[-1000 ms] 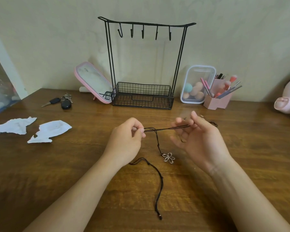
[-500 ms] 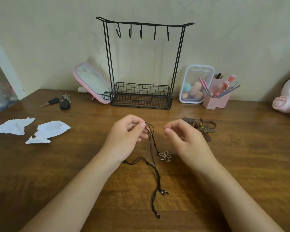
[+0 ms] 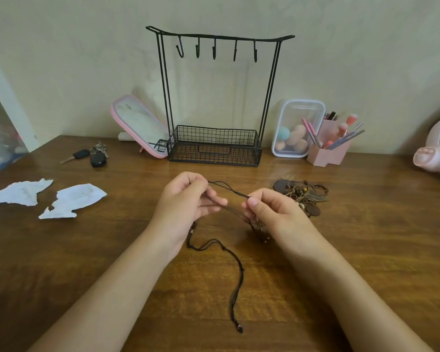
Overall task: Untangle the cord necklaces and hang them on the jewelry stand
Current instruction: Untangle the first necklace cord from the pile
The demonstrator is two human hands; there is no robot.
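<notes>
On my left, two torn scraps of white paper [image 3: 73, 200] lie side by side on the brown wooden surface [image 3: 366, 250]. Behind them, a black car key on a bunch of metal keys [image 3: 95, 154] rests near the back edge. A pink-framed oblong mirror [image 3: 137, 125] stands tilted before the pale wall [image 3: 87, 59]. At the back on my right, a clear plastic box [image 3: 299, 110] stands on end, holding pastel makeup sponges [image 3: 294, 138]. Just beside it is a pink holder [image 3: 327, 154] full of brushes and pencils. A pink fan [image 3: 438, 153] pokes in at the far right
</notes>
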